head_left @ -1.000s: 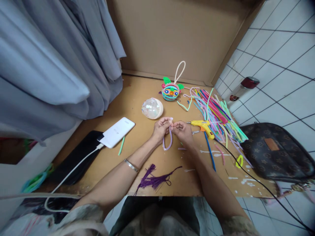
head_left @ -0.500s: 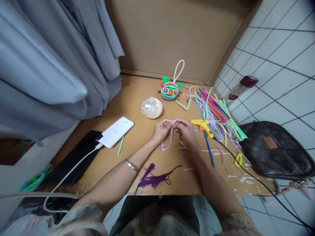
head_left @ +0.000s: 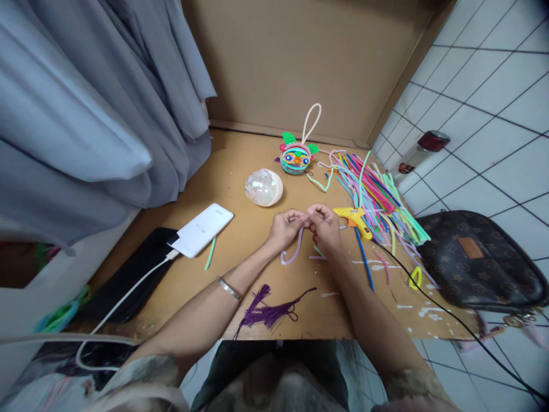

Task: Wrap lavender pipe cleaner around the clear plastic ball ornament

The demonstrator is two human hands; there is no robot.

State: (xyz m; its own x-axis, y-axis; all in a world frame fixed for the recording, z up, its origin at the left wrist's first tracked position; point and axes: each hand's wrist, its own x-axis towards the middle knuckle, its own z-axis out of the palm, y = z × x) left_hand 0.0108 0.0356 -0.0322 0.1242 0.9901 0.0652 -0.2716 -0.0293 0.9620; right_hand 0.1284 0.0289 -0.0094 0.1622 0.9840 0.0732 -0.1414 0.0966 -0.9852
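Observation:
A lilac pipe cleaner (head_left: 297, 250) hangs in a curve from the fingertips of my left hand (head_left: 286, 229), which pinches its upper end. Close beside it, my right hand (head_left: 325, 226) is closed at the fingertips near the same end; what it holds is too small to make out. Behind my hands lies a clear iridescent ball (head_left: 264, 187). Farther back sits a decorated ball (head_left: 295, 159) with green ears, eyes and a white loop. A yellow glue gun (head_left: 355, 220) lies just right of my right hand.
Colourful pipe cleaners (head_left: 377, 191) are heaped at the right, beside a brown bag (head_left: 480, 257). Purple tassels (head_left: 270, 312) lie near the front edge. At the left are a white power bank (head_left: 203, 230) with its cable and a black case (head_left: 132, 280).
My right hand's fingertips have shifted slightly up and to the right, and my left hand has moved slightly right. The lilac pipe cleaner's upper end has moved a little right.

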